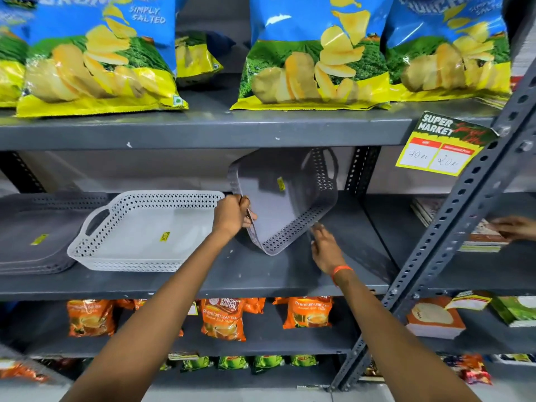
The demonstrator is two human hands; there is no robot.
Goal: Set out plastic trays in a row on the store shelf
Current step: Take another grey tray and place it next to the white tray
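perforated matt plastic trays (pixel 285 198), glossy chip bags (pixel 98 59)

Left hand (pixel 232 213): arm extended, fingers clenched in a grip. Right hand (pixel 326 248): arm extended, fingers loose, orange wristband (pixel 341 271).

I see a light grey tray (pixel 145 230) and a darker grey tray (pixel 285 198), both with perforated walls and yellow stickers; blue-and-yellow chip bags (pixel 95 53); orange tea packets (pixel 223 317); dark grey shelf (pixel 203 132).

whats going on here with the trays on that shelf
A person is setting plastic trays along the middle shelf. The left hand grips the rim of a dark grey tray, tilted up on edge. The right hand is open just below it. A light grey tray already lies flat to its left.
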